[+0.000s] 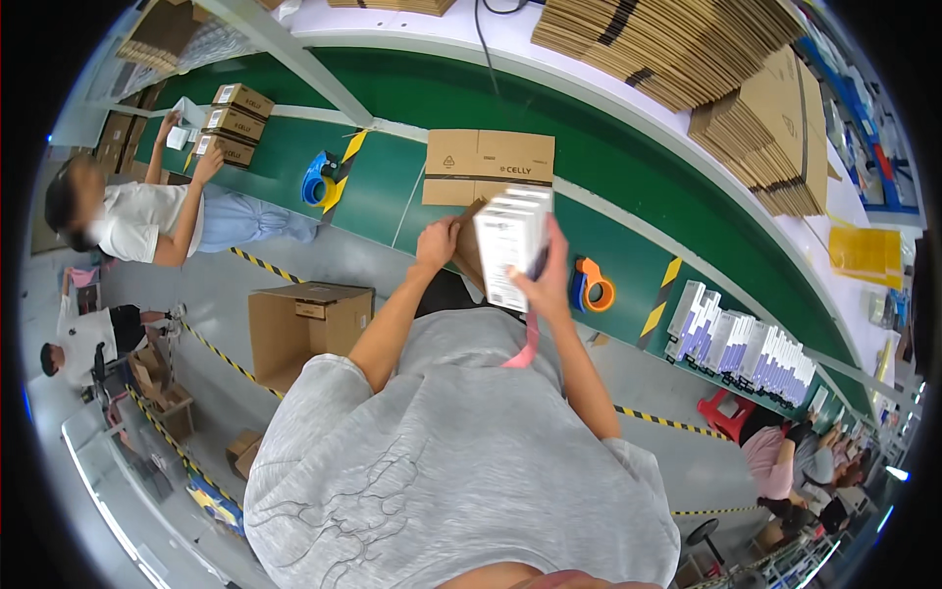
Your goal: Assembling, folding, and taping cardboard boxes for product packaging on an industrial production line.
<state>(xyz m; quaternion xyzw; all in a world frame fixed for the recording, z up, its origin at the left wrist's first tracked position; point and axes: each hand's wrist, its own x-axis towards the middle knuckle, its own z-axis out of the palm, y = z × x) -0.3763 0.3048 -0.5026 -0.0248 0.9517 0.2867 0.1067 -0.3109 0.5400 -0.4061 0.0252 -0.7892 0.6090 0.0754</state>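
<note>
My right hand is closed round a small stack of slim white boxes, which it holds upright in front of my body. The stack is slightly blurred. Just left of it, my left hand grips the edge of a brown cardboard box, and the white boxes cover much of that carton. Beyond both hands a flat piece of printed brown cardboard lies on the green workbench.
An orange and blue tape dispenser sits right of my hands; a blue one sits left. Rows of white and purple boxes stand farther right. A large open carton is on the floor. At left, a co-worker handles packages near stacked cartons.
</note>
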